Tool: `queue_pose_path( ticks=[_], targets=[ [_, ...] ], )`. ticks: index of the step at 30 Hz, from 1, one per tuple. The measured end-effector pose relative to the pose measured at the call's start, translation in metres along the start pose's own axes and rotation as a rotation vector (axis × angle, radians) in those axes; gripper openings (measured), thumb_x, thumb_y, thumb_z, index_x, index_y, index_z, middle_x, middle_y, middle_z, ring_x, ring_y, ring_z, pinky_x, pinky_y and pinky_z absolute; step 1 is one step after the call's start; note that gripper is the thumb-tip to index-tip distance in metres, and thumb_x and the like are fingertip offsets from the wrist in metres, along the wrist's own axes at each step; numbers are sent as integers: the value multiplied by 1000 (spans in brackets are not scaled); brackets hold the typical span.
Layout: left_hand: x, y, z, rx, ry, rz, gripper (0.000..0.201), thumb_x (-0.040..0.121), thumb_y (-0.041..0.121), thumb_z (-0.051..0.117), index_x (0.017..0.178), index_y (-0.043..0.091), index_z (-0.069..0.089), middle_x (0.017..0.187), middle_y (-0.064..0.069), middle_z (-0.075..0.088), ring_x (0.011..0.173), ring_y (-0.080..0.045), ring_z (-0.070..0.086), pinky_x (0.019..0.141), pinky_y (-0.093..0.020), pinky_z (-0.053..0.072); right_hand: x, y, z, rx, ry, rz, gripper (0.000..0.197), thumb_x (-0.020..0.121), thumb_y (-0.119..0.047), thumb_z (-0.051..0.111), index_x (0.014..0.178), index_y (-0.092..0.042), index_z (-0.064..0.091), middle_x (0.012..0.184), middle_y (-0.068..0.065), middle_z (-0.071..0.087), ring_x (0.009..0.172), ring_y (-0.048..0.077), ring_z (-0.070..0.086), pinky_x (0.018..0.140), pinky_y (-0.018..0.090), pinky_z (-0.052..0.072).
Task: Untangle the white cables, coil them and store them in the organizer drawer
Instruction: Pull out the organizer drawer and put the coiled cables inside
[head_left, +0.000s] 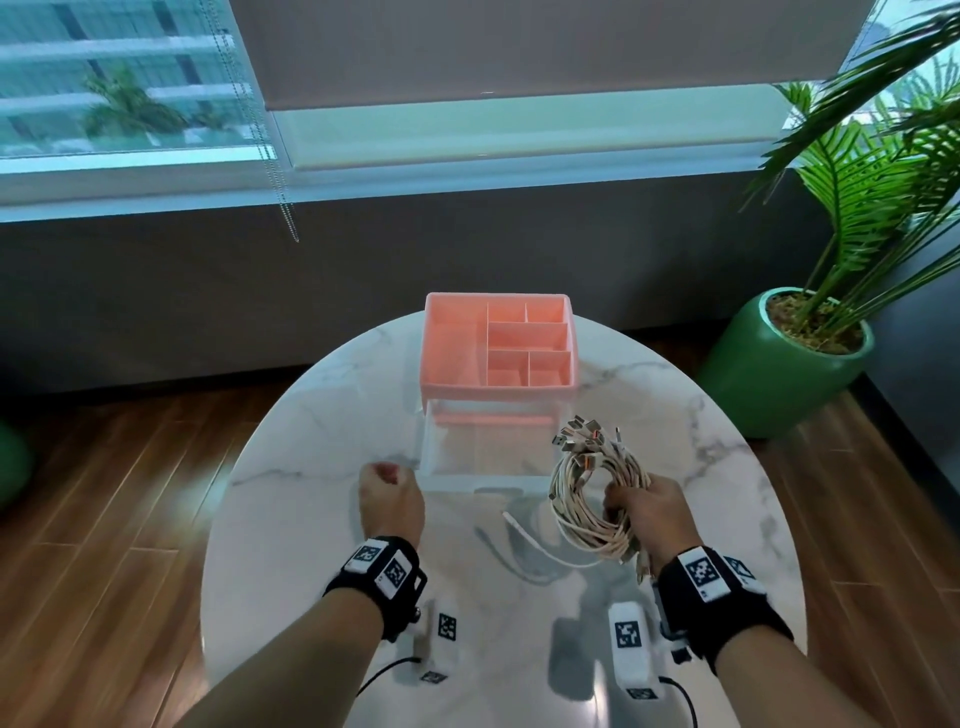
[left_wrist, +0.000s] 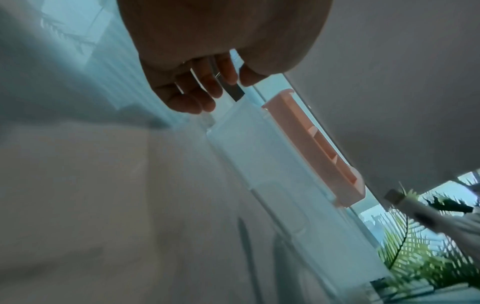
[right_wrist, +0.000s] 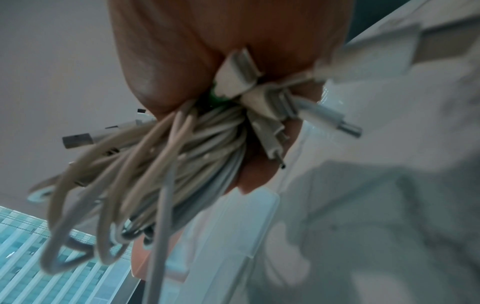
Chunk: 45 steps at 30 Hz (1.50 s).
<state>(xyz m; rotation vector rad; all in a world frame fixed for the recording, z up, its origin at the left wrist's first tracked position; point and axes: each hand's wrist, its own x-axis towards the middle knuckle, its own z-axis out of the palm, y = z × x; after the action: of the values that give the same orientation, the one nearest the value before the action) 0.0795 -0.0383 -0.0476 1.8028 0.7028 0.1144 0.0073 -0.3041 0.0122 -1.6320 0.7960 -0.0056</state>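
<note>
A pink organizer with several top compartments stands at the far middle of the marble table. Its clear drawer is pulled out towards me and looks empty. My left hand hovers with curled fingers beside the drawer's front left corner; in the left wrist view the fingers hold nothing and the drawer lies just past them. My right hand grips a coiled bundle of white cables to the right of the drawer, USB plugs sticking up. One cable end trails onto the table. In the right wrist view, plugs and loops spill from the fist.
A palm in a green pot stands on the floor at the right, beyond the table's edge. A window with a blind chain runs behind the table. Wooden floor surrounds the round top.
</note>
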Motion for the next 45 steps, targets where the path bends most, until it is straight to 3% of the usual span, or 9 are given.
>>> queue_pose_path(
  ticks=[4,11,19,22,25,30,37,41,45],
  targets=[
    [15,14,0,230,-184,155,22,91,27,66,110,16,65,103,2,68,97,-20,63,91,-34,50,3,-1,6,-2,-7,-3,12,72,6,63,61,4,63,48,17,57,37,26,52,42,29,43],
    [22,16,-1,327,-249,186,12,90,15,68,101,15,72,93,1,72,84,-18,66,69,-21,45,1,-28,20,22,-63,-19,12,73,5,62,61,3,62,51,19,57,39,26,52,44,29,42],
    [29,6,-3,277,-280,204,10,91,16,69,101,17,72,93,3,73,84,-13,68,75,-28,56,37,-91,73,58,-27,-155,10,77,1,60,69,0,66,54,12,61,44,24,52,42,28,43],
    [31,4,-3,277,-271,199,11,91,16,69,102,17,73,93,5,72,87,-14,68,82,-34,58,52,-88,95,-28,-21,-198,10,80,-2,59,76,-5,68,58,7,66,47,23,60,46,29,49],
    [32,2,-1,269,-260,198,12,91,15,70,103,16,73,93,3,73,86,-14,69,83,-35,58,64,-69,111,-216,-79,-265,13,84,-5,60,91,-11,69,80,9,72,71,27,70,63,33,55],
    [34,1,-1,277,-279,205,12,92,17,70,103,17,74,92,5,73,87,-15,70,84,-39,60,68,-47,119,-518,-259,-401,24,88,-5,63,110,-14,69,89,0,65,80,19,61,64,20,41],
    [34,2,-2,251,-293,187,11,91,18,70,101,20,73,91,6,73,84,-12,70,83,-42,61,98,-39,126,-779,-347,-260,29,78,-17,66,106,-8,63,97,8,68,87,27,65,76,31,50],
    [29,11,-3,352,-293,340,31,91,15,67,122,19,62,118,5,65,94,-9,65,91,-31,53,105,-44,130,-940,-356,-168,17,85,-18,63,96,-7,55,90,9,61,82,27,60,66,31,45],
    [29,27,5,465,-315,885,48,89,17,66,136,16,54,138,-3,54,119,-21,56,101,-36,49,107,-47,136,-1046,-354,-174,19,91,-24,62,84,-10,52,86,8,61,79,26,61,67,33,48]
  ],
)
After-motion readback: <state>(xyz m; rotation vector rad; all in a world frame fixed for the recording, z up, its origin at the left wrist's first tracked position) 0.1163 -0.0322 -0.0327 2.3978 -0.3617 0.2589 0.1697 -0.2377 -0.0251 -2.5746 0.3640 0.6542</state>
